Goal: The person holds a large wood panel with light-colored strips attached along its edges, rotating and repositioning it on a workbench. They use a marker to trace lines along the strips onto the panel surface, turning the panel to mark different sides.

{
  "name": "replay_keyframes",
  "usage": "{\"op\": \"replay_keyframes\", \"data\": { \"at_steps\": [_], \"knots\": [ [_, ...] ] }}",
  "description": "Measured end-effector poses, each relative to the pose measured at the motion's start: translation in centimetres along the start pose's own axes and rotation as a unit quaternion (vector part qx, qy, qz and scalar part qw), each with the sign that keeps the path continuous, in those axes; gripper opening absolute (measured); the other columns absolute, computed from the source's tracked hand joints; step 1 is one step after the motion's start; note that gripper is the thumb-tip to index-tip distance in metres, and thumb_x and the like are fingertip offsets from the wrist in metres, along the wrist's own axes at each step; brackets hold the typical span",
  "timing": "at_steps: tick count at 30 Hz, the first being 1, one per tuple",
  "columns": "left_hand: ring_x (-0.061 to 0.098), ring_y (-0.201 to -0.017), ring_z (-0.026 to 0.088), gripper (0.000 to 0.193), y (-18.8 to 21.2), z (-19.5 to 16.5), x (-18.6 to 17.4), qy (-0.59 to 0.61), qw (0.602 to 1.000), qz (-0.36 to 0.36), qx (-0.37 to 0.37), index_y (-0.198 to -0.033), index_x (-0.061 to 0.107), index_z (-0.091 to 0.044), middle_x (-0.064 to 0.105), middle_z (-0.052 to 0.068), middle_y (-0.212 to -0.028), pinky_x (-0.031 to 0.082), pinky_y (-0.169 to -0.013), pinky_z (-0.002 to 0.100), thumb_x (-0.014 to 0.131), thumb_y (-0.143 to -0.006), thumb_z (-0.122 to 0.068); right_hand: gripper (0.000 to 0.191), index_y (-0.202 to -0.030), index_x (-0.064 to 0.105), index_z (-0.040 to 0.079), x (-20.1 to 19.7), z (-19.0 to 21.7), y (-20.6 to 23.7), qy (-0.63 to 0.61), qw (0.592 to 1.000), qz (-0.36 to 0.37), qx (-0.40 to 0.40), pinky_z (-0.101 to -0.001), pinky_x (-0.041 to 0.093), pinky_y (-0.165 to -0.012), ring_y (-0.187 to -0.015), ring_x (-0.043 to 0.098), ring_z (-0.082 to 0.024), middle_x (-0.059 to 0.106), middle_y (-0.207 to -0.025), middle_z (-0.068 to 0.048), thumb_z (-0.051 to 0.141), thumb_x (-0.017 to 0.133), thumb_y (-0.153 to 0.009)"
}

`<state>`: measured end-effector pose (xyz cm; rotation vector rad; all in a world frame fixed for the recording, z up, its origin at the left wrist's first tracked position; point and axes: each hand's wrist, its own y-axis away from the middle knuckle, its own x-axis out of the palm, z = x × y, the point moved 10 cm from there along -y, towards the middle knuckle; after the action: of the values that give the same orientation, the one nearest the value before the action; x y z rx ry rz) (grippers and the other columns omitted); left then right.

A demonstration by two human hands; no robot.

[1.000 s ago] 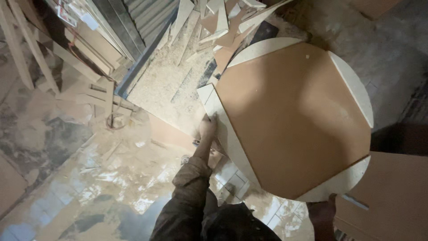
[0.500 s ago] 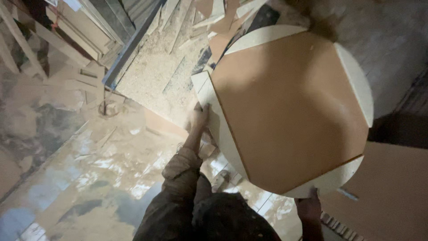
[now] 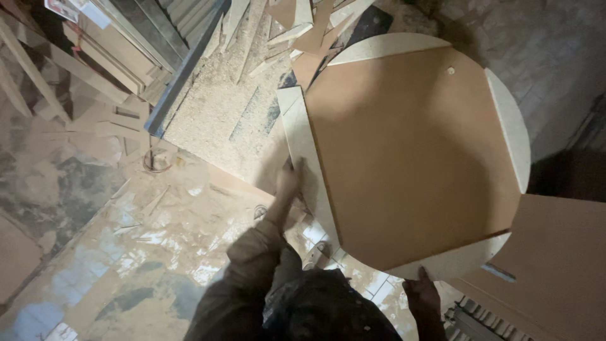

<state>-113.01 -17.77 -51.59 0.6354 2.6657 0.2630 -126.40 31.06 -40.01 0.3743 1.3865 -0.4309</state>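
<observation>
Sawdust and wood scraps [image 3: 252,38] cover the floor behind a big brown board [image 3: 410,151], held flat between both hands, the left hand [image 3: 287,183] gripping its left edge, the right hand [image 3: 421,292] gripping the near rim.

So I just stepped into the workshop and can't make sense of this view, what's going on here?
A person is holding a large brown board with both hands, seen from above. The left hand grips its pale left edge, and the right hand holds the lower edge. The board has pale curved strips along its sides. Beneath it lie sawdust and wood offcuts, with stacked panels at upper left and another brown sheet at lower right.
</observation>
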Motion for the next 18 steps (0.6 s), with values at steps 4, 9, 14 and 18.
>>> {"op": "replay_keyframes", "data": {
  "at_steps": [4, 9, 14, 18],
  "knots": [
    [0.068, -0.105, 0.045, 0.046, 2.6, -0.7, -0.2, 0.073, 0.993, -0.075, 0.062, -0.133, 0.06, 0.001, 0.07, 0.027, -0.113, 0.052, -0.089, 0.049, 0.052, -0.099, -0.029, 0.048, -0.126, 0.061, 0.004, 0.2, 0.0, 0.4, -0.125, 0.988, 0.024, 0.083, -0.0461, 0.051, -0.095, -0.108, 0.063, -0.045, 0.069, -0.111, -0.024, 0.037, 0.063, -0.092],
    [0.072, -0.099, 0.045, 0.045, 0.0, 1.6, 0.9, 0.015, 0.998, -0.039, -0.048, -0.119, 0.07, 0.0, 0.074, 0.027, -0.102, 0.054, -0.085, 0.049, 0.052, -0.101, -0.037, 0.039, -0.125, 0.063, 0.003, 5.4, -0.6, 2.7, -0.158, 0.921, 0.255, 0.248, -0.0379, 0.056, -0.104, -0.102, 0.069, -0.04, 0.074, -0.099, -0.021, 0.033, 0.056, -0.101],
    [0.072, -0.092, 0.046, 0.049, -0.7, 2.6, 1.1, -0.028, 0.995, -0.053, -0.076, -0.104, 0.075, -0.001, 0.074, 0.028, -0.092, 0.055, -0.082, 0.051, 0.052, -0.1, -0.044, 0.035, -0.122, 0.068, 0.005, 4.3, 1.3, 1.5, -0.198, 0.954, 0.155, 0.162, -0.0444, 0.046, -0.098, -0.105, 0.064, -0.039, 0.072, -0.103, -0.021, 0.022, 0.057, -0.093],
    [0.07, -0.087, 0.048, 0.052, -1.6, 3.0, 1.5, -0.071, 0.991, -0.077, -0.088, -0.095, 0.073, 0.001, 0.072, 0.029, -0.088, 0.054, -0.079, 0.055, 0.054, -0.098, -0.047, 0.03, -0.121, 0.065, 0.006, 5.5, 5.7, 0.7, 0.061, 0.97, 0.194, -0.134, -0.0497, 0.038, -0.118, -0.103, 0.066, -0.032, 0.07, -0.094, -0.015, 0.02, 0.055, -0.096]
  ]
}}
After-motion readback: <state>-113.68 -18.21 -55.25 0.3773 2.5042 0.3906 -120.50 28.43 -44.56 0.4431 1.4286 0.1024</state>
